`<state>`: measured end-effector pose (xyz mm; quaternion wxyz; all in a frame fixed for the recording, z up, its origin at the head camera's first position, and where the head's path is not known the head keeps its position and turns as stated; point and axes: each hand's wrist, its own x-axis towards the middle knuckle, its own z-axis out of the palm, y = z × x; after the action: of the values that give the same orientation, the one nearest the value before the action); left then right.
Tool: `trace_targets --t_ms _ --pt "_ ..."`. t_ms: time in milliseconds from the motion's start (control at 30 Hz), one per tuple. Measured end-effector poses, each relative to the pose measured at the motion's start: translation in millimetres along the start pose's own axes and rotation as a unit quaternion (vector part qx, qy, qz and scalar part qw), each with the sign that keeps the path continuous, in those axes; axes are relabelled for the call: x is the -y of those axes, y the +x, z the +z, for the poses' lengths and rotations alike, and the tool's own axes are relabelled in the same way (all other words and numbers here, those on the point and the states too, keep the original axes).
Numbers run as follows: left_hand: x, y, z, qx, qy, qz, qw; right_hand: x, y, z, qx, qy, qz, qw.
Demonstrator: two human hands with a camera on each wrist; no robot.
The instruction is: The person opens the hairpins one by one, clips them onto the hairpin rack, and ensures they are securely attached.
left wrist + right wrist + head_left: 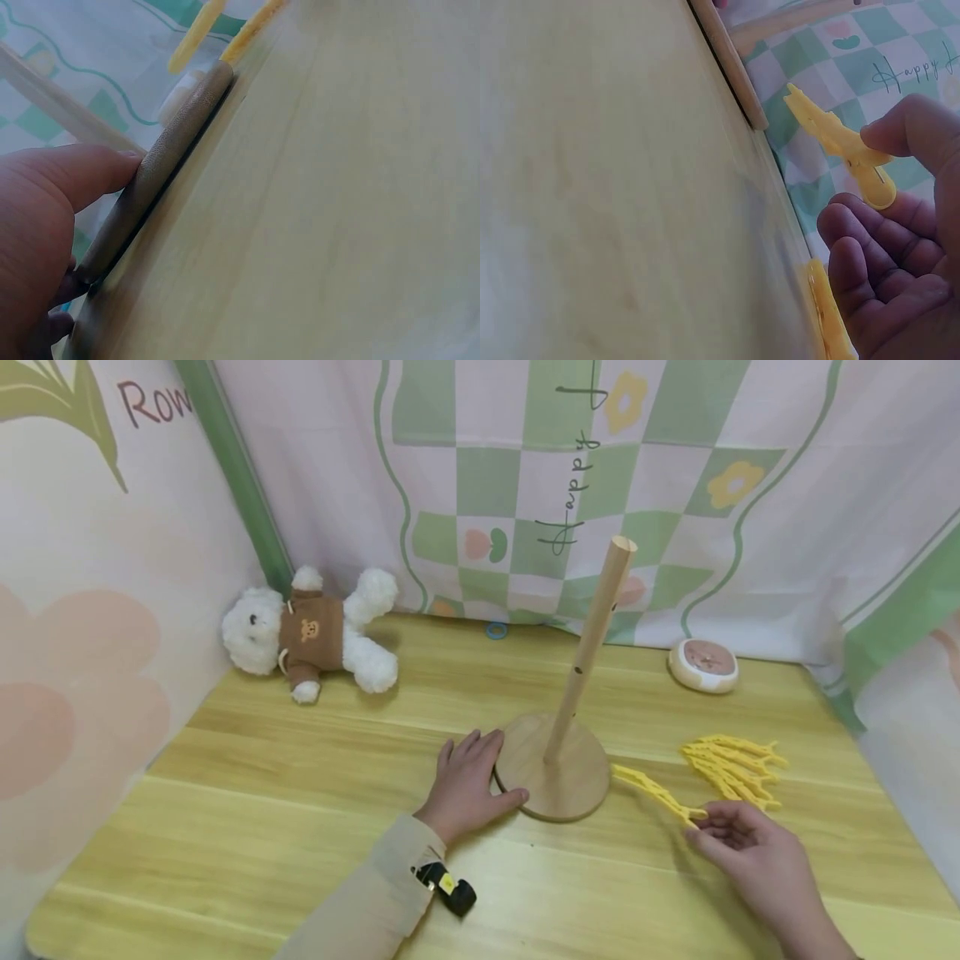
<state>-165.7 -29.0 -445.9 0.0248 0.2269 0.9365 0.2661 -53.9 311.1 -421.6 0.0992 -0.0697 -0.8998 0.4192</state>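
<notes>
My left hand [468, 785] rests at the left edge of a round wooden base [528, 777], fingers along the rim and thumb on its front edge. In the left wrist view the thumb [101, 176] presses the rim. From the base rises a wooden post [592, 635] with small dark holes. My right hand [757, 860] pinches a slim yellow plastic piece [652, 789] by its near end, which has a forked shape; its other end points at the base. Several similar yellow pieces [731, 768] lie in a fan just beyond that hand.
A white plush toy [311, 643] in a brown top lies at the back left. A round-cornered clock-like object [703, 665] sits at the back right. A small blue ring [497, 630] lies near the checked curtain [487, 481] along the rear edge.
</notes>
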Motion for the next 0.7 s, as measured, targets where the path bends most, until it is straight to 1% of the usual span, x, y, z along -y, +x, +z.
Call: trace_targets --t_ms 367,533,700 --pt "0.4 0.0 0.5 -0.002 0.003 0.0 1.0 1.5 10.6 15.5 -0.003 0.018 -0.056 0.998" --pt "-0.8 -0.5 -0.5 0.002 0.002 -0.001 1.0 4.4 13.6 21.2 0.0 0.02 -0.065 0.998" --pt "-1.7 -0.6 -1.8 0.004 -0.001 -0.004 1.0 11.2 15.9 25.5 0.01 0.014 -0.057 0.998"
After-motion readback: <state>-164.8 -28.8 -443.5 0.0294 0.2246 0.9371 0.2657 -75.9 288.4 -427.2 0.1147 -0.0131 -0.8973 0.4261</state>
